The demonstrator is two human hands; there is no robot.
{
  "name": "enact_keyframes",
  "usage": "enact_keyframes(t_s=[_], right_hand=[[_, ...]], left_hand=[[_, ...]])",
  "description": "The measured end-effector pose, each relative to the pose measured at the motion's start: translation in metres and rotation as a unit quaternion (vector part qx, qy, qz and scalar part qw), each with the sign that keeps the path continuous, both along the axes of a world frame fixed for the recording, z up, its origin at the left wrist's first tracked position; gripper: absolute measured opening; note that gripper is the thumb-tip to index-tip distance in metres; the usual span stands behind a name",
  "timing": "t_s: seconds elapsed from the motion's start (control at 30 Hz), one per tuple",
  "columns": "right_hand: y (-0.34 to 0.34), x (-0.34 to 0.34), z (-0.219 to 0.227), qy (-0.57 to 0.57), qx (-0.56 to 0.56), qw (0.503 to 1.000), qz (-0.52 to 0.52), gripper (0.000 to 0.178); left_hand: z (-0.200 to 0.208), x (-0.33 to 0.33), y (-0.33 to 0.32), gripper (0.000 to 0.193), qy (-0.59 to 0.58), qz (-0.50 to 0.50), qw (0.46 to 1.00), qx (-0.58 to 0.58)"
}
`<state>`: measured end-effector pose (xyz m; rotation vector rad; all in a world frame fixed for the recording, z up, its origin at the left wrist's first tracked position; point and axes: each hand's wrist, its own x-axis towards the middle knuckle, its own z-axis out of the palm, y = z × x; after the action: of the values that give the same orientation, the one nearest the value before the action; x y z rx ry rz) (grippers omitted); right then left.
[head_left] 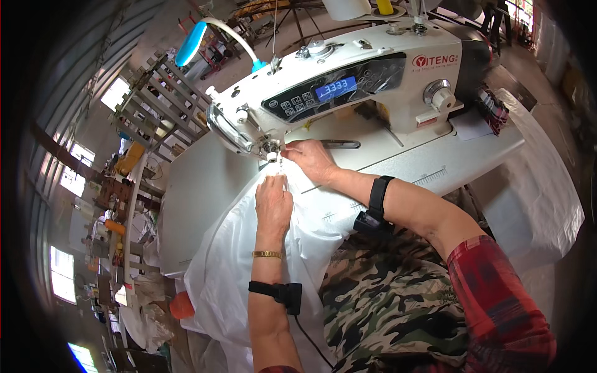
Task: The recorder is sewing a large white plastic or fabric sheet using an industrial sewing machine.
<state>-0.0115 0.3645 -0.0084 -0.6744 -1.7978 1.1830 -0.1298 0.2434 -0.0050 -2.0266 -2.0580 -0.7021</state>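
Note:
A white sewing machine with a lit blue display stands across the table. Thin white fabric runs from beneath its needle area down over the table's front edge and toward my lap. My left hand is closed on this fabric just in front of the needle, its fingers bunched together. Close behind and to the right, my right hand lies beside the presser foot with its fingers curled onto the fabric. Its fingertips are partly hidden near the machine head.
A narrow dark metal piece lies on the machine bed behind my right hand. A blue lamp on a bent neck rises behind the machine head. White sheeting hangs off the table's right end, near plaid cloth. Cluttered shelves stand left.

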Motion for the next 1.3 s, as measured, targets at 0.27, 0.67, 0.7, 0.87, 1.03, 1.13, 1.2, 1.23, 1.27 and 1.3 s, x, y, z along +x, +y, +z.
enact_keyframes(t_s=[0.27, 0.67, 0.7, 0.87, 1.03, 1.13, 1.2, 1.23, 1.27, 1.3], right_hand=[[0.002, -0.007, -0.004, 0.027, -0.021, 0.999, -0.004, 0.034], [0.003, -0.002, -0.005, 0.001, -0.014, 1.0, -0.002, 0.036], [0.004, -0.005, -0.006, 0.026, -0.01, 1.0, -0.01, 0.038], [-0.001, -0.002, 0.0, -0.009, -0.002, 1.0, -0.014, 0.038], [0.0, 0.003, -0.017, -0.053, 0.029, 0.998, 0.015, 0.033], [-0.003, -0.009, -0.025, -0.038, 0.041, 0.996, 0.066, 0.031], [-0.008, 0.007, -0.019, -0.078, 0.107, 0.99, 0.045, 0.036], [-0.013, 0.011, -0.013, -0.105, 0.106, 0.987, 0.056, 0.038], [-0.019, 0.016, -0.005, -0.13, 0.106, 0.983, 0.07, 0.041], [-0.024, 0.019, -0.005, -0.134, 0.108, 0.983, 0.069, 0.041]], left_hand=[[-0.002, -0.001, -0.01, 0.034, -0.003, 0.0, 1.0, -0.008], [0.007, 0.002, -0.018, 0.043, -0.025, -0.015, 0.998, -0.047], [0.007, 0.002, -0.013, 0.042, -0.017, -0.016, 0.999, -0.043], [-0.005, -0.011, -0.004, 0.037, -0.015, -0.007, 1.0, -0.022], [-0.01, -0.008, -0.003, 0.037, -0.074, -0.028, 0.997, -0.011], [0.007, 0.005, -0.026, 0.036, -0.135, -0.037, 0.989, 0.037], [0.086, 0.081, -0.061, 0.037, -0.249, -0.063, 0.957, 0.138], [0.112, 0.102, -0.082, 0.044, -0.218, -0.131, 0.939, 0.234], [0.122, 0.115, -0.105, 0.053, -0.207, -0.139, 0.913, 0.323], [0.141, 0.145, -0.127, 0.053, -0.21, -0.139, 0.911, 0.325]])
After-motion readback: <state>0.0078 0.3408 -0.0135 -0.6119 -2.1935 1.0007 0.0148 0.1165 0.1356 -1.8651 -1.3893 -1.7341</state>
